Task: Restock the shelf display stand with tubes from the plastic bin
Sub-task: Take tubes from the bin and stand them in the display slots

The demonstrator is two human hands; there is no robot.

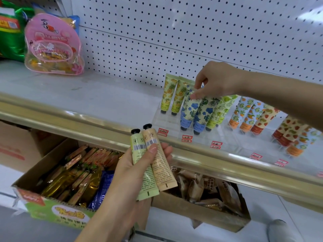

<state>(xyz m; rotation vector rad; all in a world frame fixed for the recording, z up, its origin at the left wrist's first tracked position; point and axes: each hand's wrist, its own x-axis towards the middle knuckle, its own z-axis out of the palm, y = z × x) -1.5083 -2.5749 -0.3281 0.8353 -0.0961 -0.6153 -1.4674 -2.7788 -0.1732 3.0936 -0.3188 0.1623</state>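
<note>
White pegboard [192, 32] backs the pale shelf [87, 95] in front of me. My right hand [215, 81] reaches in from the right, fingers curled down, and pinches the crimped top of a blue-flowered tube [189, 109] that stands cap-down in the clear display stand [167, 119]. A second blue-flowered tube [203, 112] leans just beside it, touching. To their left stand two yellow pineapple tubes [168, 95]; to their right come lime-green tubes [220, 110], then orange-print tubes [244, 110] and strawberry tubes [265, 117], all cap-down. Red price tags [187, 137] line the stand's front edge.

My left hand [139, 165] is lower, in front of the shelf's gold rail [87, 123]. It grips two tubes side by side, thumb laid across both: a pale green tube [138, 142] and a peach tube [164, 170], black caps up, barcodes facing me.

Below the rail sit a cardboard box of snack packets [52, 172] and another box of wrapped goods [201, 212]. At the shelf's far left rests a pink pouch [52, 44] against green bags [10, 32].
</note>
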